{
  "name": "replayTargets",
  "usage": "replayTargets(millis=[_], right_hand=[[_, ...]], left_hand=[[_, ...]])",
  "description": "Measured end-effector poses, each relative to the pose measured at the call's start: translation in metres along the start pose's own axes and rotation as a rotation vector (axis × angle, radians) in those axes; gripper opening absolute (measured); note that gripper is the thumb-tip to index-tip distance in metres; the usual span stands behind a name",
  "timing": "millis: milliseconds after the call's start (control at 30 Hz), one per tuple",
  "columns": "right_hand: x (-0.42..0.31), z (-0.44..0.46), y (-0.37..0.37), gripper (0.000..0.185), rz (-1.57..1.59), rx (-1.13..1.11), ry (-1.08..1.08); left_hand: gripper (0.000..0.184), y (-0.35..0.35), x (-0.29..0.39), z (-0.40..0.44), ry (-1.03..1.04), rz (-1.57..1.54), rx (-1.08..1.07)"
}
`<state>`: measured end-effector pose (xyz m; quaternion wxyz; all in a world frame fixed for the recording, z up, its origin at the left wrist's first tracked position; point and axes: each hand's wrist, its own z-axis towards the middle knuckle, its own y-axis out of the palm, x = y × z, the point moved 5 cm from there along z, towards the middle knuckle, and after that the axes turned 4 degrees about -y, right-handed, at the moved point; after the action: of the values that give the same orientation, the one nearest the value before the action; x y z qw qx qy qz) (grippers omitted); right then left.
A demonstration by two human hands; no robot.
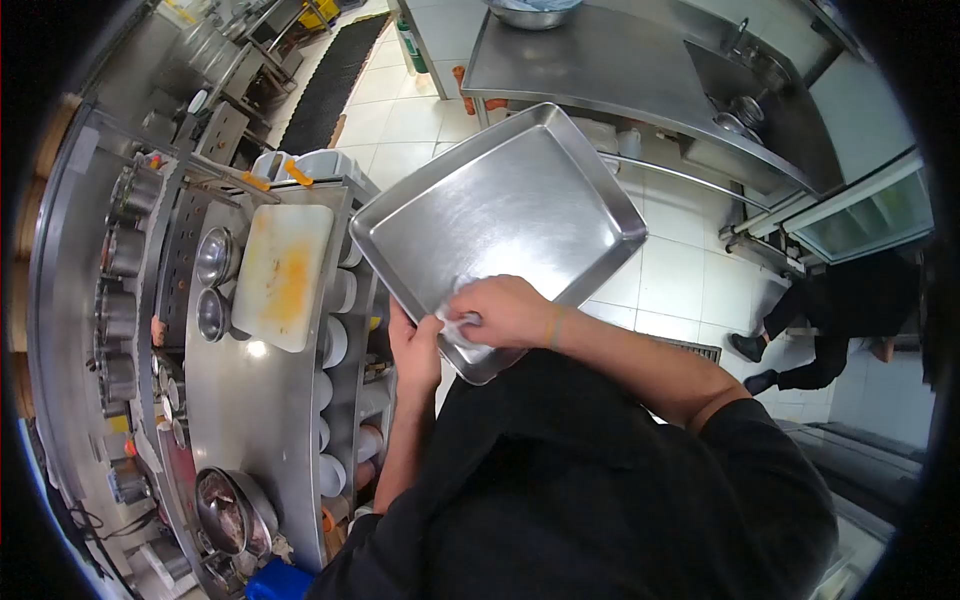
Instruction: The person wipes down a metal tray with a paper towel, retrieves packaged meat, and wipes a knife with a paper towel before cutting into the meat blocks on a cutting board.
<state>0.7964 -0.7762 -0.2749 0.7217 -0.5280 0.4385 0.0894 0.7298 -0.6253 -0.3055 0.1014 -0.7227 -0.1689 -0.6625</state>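
Note:
A large rectangular steel tray [510, 190] is tilted up in front of my body, its inside facing me. My left hand [412, 350] grips the tray's near left rim, the thumb over the edge. My right hand [505, 312] is closed on a crumpled white cloth [458, 300], pressed against the inside near the lower left corner. The cloth is partly hidden under my fingers; whether it is fabric or paper I cannot tell.
Left, a steel counter [240, 400] carries a stained cutting board [285, 275], small metal bowls [213, 315] and a larger bowl [232, 510]. Stacked white dishes [335, 340] fill the shelf below. A sink counter [600, 55] stands ahead; another person [850, 300] is at right.

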Motion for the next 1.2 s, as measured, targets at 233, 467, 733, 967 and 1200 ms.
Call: replayTargets(millis=[233,467,733,967,1200], right_hand=[[0.144,-0.083,-0.092,0.023,-0.413,0.288,0.59],[0.055,-0.016,-0.023,0.027,-0.131,0.48,0.236],[0.192,-0.061,-0.098,0.028,-0.374,0.458,0.502],[0.026,0.005,-0.006,0.02,-0.062,0.481,0.012],[0.013,-0.038,-0.002,0.018,-0.009,-0.1,-0.073]], left_hand=[[0.071,0.0,0.016,-0.004,-0.059,-0.027,-0.039],[0.072,0.021,0.016,0.001,-0.067,0.047,-0.14],[0.077,0.019,0.031,-0.005,-0.058,-0.002,-0.154],[0.064,0.024,0.018,0.008,-0.025,-0.022,-0.136],[0.06,0.014,0.011,0.002,-0.015,0.027,-0.005]])
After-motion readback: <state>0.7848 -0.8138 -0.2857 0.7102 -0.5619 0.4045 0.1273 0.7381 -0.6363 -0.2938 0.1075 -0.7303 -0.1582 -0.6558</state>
